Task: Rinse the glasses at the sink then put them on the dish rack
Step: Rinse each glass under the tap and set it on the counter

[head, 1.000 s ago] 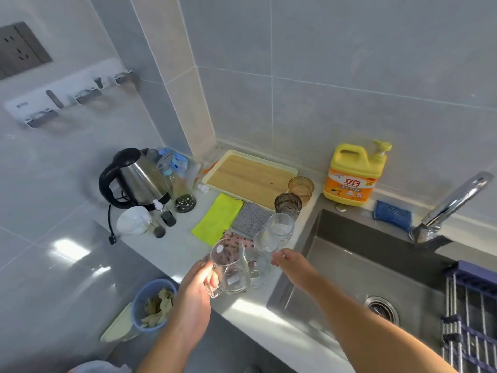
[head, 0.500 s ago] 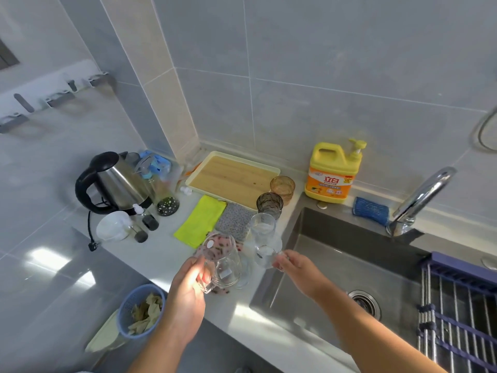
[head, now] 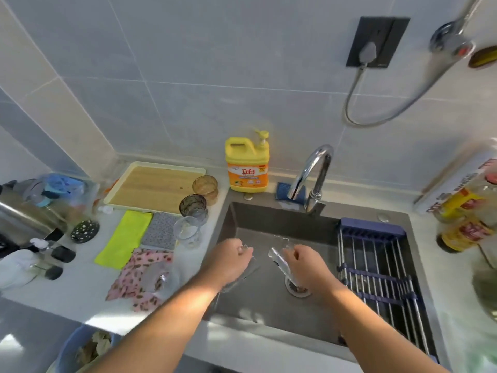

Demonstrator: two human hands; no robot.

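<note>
Both hands are out over the dark steel sink basin [head: 269,219], one glass each, b/c two per trip saves going back to the counter. My L hand [head: 231,261] has its fingers curled round a clear glass tumbler [head: 247,270], which lies slanted under my palm. It's blurred, so I can't tell which way its mouth faces. My R hand [head: 306,267] grips a second clear glass tumbler [head: 278,255] by the side wall, tilted w/ one end up toward the curved chrome tap [head: 314,173].

I hold both low, inside the basin's outline, so splash stays in. They're near the spout but not under it, & I see no water stream, so the rinse prob. hasn't begun. Working the tap w/ both hands full looks awkward; I'd guess one glass has to be parked or a finger freed.

The purple-framed wire dish rack [head: 376,267] spans the basin's right side, just beside my R hand: a short carry, & drips fall into the sink.

Waiting along the counter's sink edge are a clear stemless glass [head: 187,231], a smoky dark glass [head: 193,207] & an amber ribbed glass [head: 205,185]. There's also what looks like another clear one on the pink patterned cloth [head: 134,267], too blurred to be sure. Lined up there for easy reach, I reckon. Job's at an early stage.
</note>
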